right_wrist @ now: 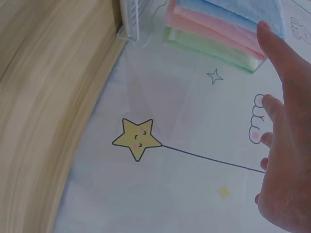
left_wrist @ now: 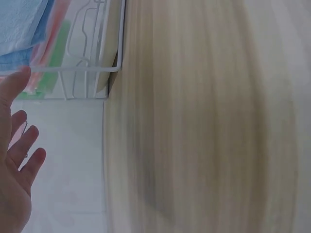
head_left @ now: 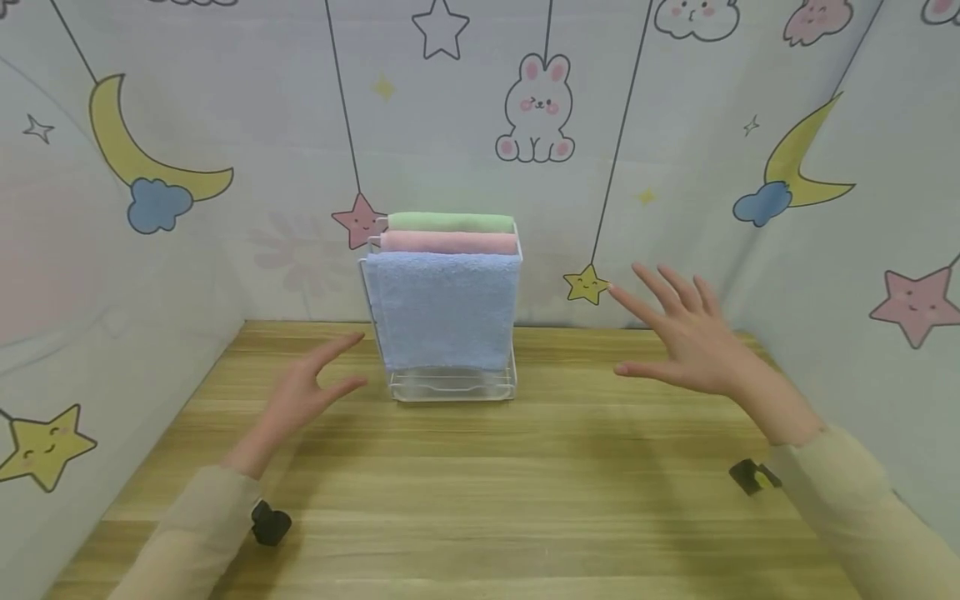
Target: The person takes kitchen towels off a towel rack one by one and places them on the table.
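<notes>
A white wire rack (head_left: 452, 396) stands on the wooden table with three towels hung over its bars. In front hangs a blue towel (head_left: 450, 312), behind it a pink towel (head_left: 448, 242), and at the back a green towel (head_left: 450, 222). My left hand (head_left: 307, 387) is just left of the rack, thumb and fingers spread apart, holding nothing. On the other side, my right hand (head_left: 686, 342) hovers well to the right of the towels, fingers spread and bare. Both wrist views show the towels' side edges beyond the thumbs.
The wooden table (head_left: 465, 492) runs back to a white cloth wall (head_left: 465, 108) printed with moons, stars and a rabbit. Similar printed cloth encloses the left and right sides. Small dark devices (head_left: 270, 523) are worn at the wrists.
</notes>
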